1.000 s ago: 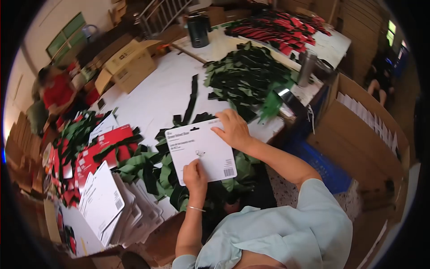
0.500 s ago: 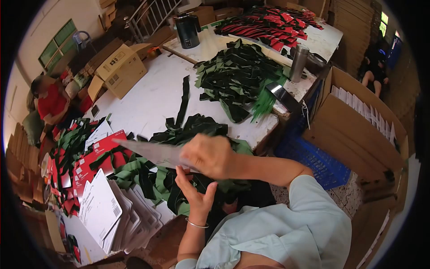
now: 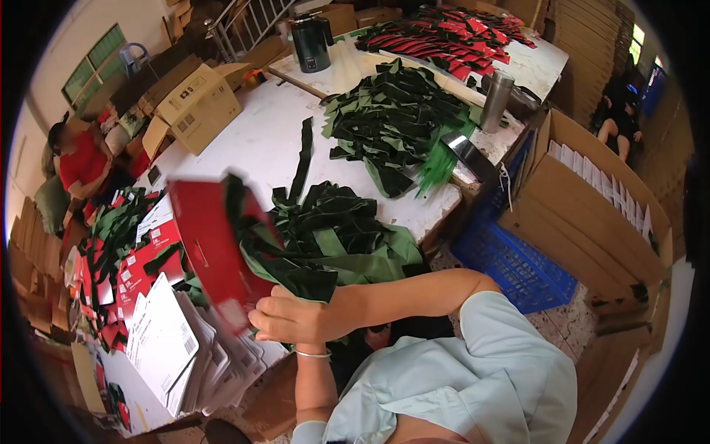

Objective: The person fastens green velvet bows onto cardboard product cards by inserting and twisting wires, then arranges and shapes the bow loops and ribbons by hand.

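Observation:
Both my hands meet at the front edge of the table. My right hand [image 3: 318,317] is closed on a red card [image 3: 214,248], which stands tilted up and is blurred by motion. A dark green fabric strip [image 3: 299,277] lies across the card's right side, against my right hand. My left hand [image 3: 310,347] is right below, a bracelet at its wrist; its fingers are mostly hidden behind the right hand. Just beyond my hands lies a heap of green strips [image 3: 333,214]. To the left stands a stack of white cards [image 3: 166,340].
Red cards with green strips [image 3: 137,277] cover the table's left end. Farther back are another green pile [image 3: 399,118], a steel flask [image 3: 497,100], a dark kettle [image 3: 310,44] and a carton [image 3: 196,107]. A blue crate [image 3: 518,270] and an open box [image 3: 592,214] stand right. A person in red [image 3: 81,159] sits left.
The card was pale side up and edge-on; now its red face shows, with a green strip over it. My right hand has moved left and down, over my left hand.

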### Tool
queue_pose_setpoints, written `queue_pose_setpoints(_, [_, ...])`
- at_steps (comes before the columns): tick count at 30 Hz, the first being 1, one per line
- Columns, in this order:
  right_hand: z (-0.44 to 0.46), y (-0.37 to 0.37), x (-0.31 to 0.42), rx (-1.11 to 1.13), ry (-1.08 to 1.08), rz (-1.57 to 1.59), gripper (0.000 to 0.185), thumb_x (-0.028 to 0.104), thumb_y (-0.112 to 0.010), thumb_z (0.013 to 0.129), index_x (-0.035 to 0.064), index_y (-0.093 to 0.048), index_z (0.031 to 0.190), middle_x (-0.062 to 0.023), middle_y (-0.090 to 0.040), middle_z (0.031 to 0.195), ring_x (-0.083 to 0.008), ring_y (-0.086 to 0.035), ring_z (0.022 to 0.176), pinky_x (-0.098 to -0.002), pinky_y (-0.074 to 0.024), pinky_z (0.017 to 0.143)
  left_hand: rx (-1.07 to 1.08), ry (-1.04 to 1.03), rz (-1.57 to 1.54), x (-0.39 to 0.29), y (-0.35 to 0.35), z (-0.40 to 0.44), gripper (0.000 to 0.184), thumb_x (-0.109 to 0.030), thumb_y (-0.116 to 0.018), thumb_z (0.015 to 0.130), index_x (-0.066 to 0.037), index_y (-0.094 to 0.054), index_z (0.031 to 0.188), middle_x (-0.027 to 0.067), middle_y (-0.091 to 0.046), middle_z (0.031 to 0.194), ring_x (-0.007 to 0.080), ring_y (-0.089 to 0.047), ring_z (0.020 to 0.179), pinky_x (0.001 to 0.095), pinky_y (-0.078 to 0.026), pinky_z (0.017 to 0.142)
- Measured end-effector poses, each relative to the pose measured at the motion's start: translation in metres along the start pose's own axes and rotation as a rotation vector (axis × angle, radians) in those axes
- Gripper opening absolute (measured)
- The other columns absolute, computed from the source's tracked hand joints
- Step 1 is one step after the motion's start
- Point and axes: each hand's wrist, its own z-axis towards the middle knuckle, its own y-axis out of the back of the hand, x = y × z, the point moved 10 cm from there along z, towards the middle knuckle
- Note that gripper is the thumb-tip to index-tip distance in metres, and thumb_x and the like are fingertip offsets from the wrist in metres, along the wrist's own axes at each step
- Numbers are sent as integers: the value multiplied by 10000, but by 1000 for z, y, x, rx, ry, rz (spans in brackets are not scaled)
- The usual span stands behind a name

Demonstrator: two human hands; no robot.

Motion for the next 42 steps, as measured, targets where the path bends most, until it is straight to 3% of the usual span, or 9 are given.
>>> queue_pose_setpoints(4, [-32, -55, -20, 523, -95, -102, 147, 218, -592, 781, 90, -621, 848, -73, -578, 852, -232, -592, 845, -351, -503, 800, -109, 163, 51, 12, 36, 10, 156, 9, -529, 907, 22, -676, 856, 10, -631, 855, 145, -612, 741, 289, -510, 693])
queue_pose_setpoints(5, [-36, -19, -26, 103, -68, -28, 108, 179, -624, 782, 97, -628, 852, -84, -604, 852, -245, -602, 760, -346, -510, 702, -211, 497, -835, 63, 28, 4, 124, 15, -555, 898, 33, -675, 923, 21, -650, 907, 133, -620, 716, 284, -515, 642])
queue_pose_setpoints(6, [-31, -7, -44, 114, -259, 42, 151, 117, -705, 791, 28, -637, 892, -95, -633, 817, -267, -635, 722, -366, -516, 624, -174, 158, -951, 30, 41, 16, 166, 5, -587, 896, 45, -660, 1040, 59, -662, 985, 140, -620, 787, 295, -513, 704])
queue_pose_setpoints(17, [-63, 6, -140, 90, -614, -32, 210, 37, -695, 800, 15, -605, 988, -108, -613, 887, -273, -614, 745, -339, -508, 672, -153, 451, -1080, 64, 31, 28, 333, -51, -597, 912, -10, -524, 1235, 84, -623, 1178, 193, -605, 1083, 356, -471, 967])
queue_pose_setpoints(22, [-127, -34, -172, -97, -1190, 683, 308, 109, -730, 845, -2, -542, 1061, -76, -596, 997, -100, -600, 794, -239, -502, 701, -178, 413, -1059, 67, 39, 44, 306, -63, -592, 919, -12, -550, 1218, 83, -626, 1177, 193, -607, 1076, 350, -475, 957])
queue_pose_setpoints(26, [-149, -69, -159, 240, -1343, 930, 240, 124, -731, 847, 0, -587, 994, 5, -593, 770, -24, -495, 690, -205, -400, 598, -172, 386, -1053, 64, 44, 64, 310, -58, -596, 919, -7, -547, 1221, 80, -624, 1169, 194, -604, 1069, 347, -475, 950])
queue_pose_setpoints(29, [-121, -39, -171, 323, -1154, 541, 183, 113, -708, 833, 19, -616, 961, -18, -594, 762, -62, -531, 639, -246, -414, 551, -286, 352, -933, 75, 63, 79, 375, -44, -583, 912, -5, -503, 1276, 93, -616, 1204, 222, -600, 1109, 386, -472, 983])
queue_pose_setpoints(34, [-30, 8, -94, 229, -166, -363, 219, 33, -681, 765, 40, -651, 982, -53, -559, 795, -223, -576, 650, -332, -453, 560, -325, 345, -946, 75, 59, 101, 362, -47, -607, 901, -15, -536, 1254, 86, -625, 1179, 218, -615, 1056, 352, -504, 908])
queue_pose_setpoints(42, [-104, -47, -78, 641, -173, -317, 190, 108, -605, 678, 33, -585, 851, -60, -470, 738, -192, -492, 688, -296, -388, 603, -463, 350, -1019, 96, 67, 131, 340, 63, -607, 860, -33, -569, 1184, 108, -642, 1134, 234, -631, 1042, 370, -530, 916])
